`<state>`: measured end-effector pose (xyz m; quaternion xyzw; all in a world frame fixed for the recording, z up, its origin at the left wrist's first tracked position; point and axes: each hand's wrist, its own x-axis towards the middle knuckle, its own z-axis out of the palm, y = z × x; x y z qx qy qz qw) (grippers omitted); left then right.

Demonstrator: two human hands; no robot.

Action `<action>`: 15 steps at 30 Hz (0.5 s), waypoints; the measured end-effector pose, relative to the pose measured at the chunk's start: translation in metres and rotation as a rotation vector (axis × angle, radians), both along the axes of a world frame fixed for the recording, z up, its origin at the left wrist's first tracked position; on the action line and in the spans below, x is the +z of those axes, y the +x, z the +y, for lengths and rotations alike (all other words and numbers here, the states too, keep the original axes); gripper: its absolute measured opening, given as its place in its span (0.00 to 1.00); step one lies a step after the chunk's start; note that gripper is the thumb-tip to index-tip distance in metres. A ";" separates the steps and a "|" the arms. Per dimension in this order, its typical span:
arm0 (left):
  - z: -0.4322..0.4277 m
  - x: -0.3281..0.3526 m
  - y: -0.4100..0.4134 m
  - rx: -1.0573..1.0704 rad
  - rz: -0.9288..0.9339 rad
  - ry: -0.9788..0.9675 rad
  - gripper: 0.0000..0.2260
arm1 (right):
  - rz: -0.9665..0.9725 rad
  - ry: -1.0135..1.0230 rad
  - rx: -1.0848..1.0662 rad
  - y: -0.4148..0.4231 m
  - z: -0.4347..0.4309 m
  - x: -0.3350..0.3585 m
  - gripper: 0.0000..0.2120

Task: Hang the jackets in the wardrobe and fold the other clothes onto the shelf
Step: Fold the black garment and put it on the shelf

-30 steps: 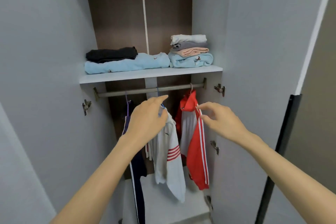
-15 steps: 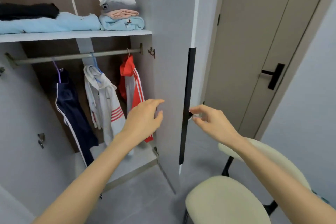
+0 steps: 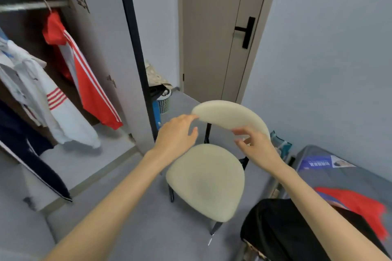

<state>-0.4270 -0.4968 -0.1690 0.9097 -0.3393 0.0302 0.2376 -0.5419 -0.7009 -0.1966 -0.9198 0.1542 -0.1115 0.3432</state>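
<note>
Wardrobe rail already carries the red jacket, white jacket and navy jacket, left hand and right hand hover empty, fingers loose, over the chair, while a black garment and red garment wait on the bed.

Cream chair on grey floor, closed beige door with black handle, small basket behind.
</note>
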 end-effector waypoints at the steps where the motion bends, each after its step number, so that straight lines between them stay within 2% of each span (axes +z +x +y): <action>1: -0.007 -0.010 -0.007 -0.033 0.023 -0.004 0.18 | 0.019 0.005 -0.027 -0.011 -0.003 -0.010 0.13; 7: -0.032 -0.101 -0.039 -0.148 0.124 0.000 0.18 | 0.103 0.077 -0.196 -0.063 -0.011 -0.097 0.14; 15: -0.050 -0.266 -0.070 -0.232 0.179 -0.001 0.18 | 0.199 0.021 -0.236 -0.110 -0.017 -0.260 0.15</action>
